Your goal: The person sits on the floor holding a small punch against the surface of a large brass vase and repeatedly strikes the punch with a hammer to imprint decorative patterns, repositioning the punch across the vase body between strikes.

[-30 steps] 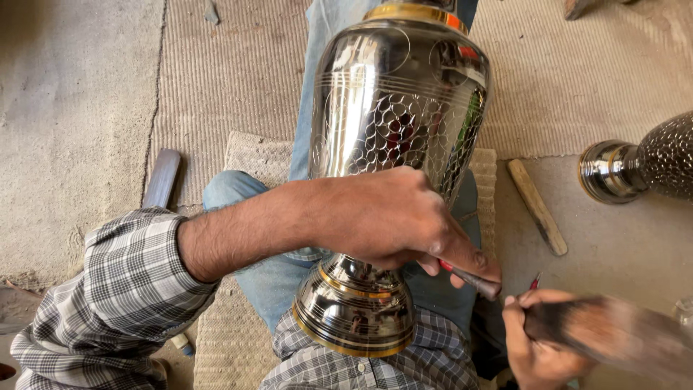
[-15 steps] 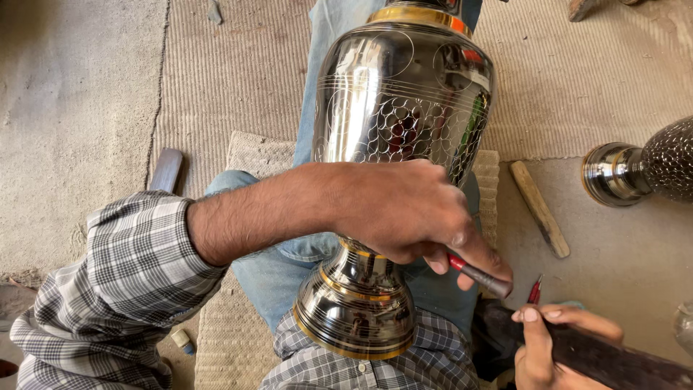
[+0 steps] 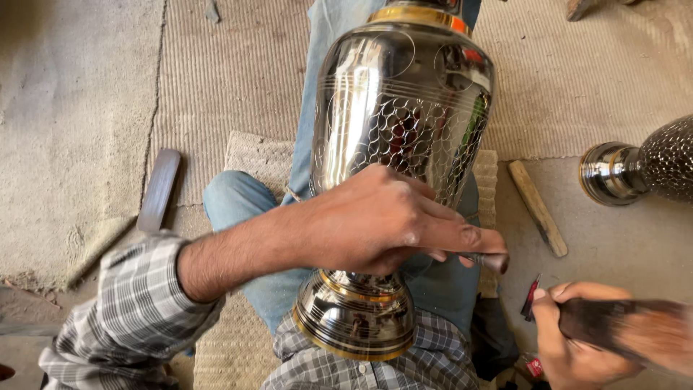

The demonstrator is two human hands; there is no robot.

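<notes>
A large shiny silver vase [image 3: 401, 130] with gold bands and an engraved scale pattern lies along my lap, its foot [image 3: 354, 321] toward me. My left hand [image 3: 382, 220] reaches across its lower body and pinches a thin metal chisel [image 3: 491, 260] against the vase's right side. My right hand [image 3: 577, 339] sits low at the right, closed around a dark wooden mallet [image 3: 628, 328] that is blurred with motion. The chisel's tip is hidden behind my fingers.
A second patterned metal vase [image 3: 642, 170] lies at the right edge. A wooden stick [image 3: 538, 209] rests on the floor beside my leg, a dark flat bar [image 3: 159, 188] lies at the left. Woven mats [image 3: 224, 79] cover the ground under my jeans-clad legs.
My left hand shifted slightly right along the vase with the chisel. My right hand swung the mallet, which moved between low and raised positions near the chisel.
</notes>
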